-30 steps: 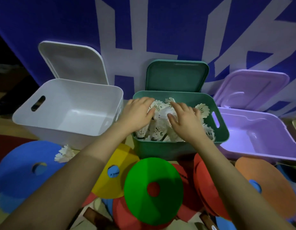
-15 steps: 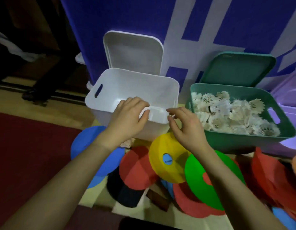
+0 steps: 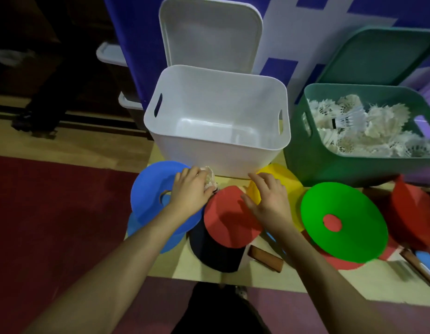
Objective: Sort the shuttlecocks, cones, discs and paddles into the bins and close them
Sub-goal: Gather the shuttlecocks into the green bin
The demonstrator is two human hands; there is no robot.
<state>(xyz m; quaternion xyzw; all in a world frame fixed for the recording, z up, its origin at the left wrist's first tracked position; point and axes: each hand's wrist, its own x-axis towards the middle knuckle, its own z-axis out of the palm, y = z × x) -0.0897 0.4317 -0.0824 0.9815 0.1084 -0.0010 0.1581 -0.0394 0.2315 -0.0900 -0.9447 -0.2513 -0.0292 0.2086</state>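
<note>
My left hand (image 3: 191,191) curls its fingers round a loose white shuttlecock (image 3: 210,177) lying at the foot of the empty white bin (image 3: 216,143). My right hand (image 3: 267,200) lies with relaxed fingers over the red disc (image 3: 226,220) and the edge of the yellow cone (image 3: 285,179). The green bin (image 3: 329,165) to the right holds several shuttlecocks (image 3: 368,131). A blue cone (image 3: 151,186), a green cone (image 3: 344,220) and more red discs (image 3: 411,208) lie on the floor in front. Both bins stand with lids raised.
A dark paddle (image 3: 216,251) lies under the red disc, with a brown wooden handle (image 3: 266,257) beside it. Another handle (image 3: 416,263) lies at the far right. A blue and white banner (image 3: 293,44) backs the bins. A purple bin's edge (image 3: 426,126) shows right.
Both hands left the green bin's shuttlecocks, passed the white bin's front and came down to the floor. The left hand took hold of the loose shuttlecock; the view swung left.
</note>
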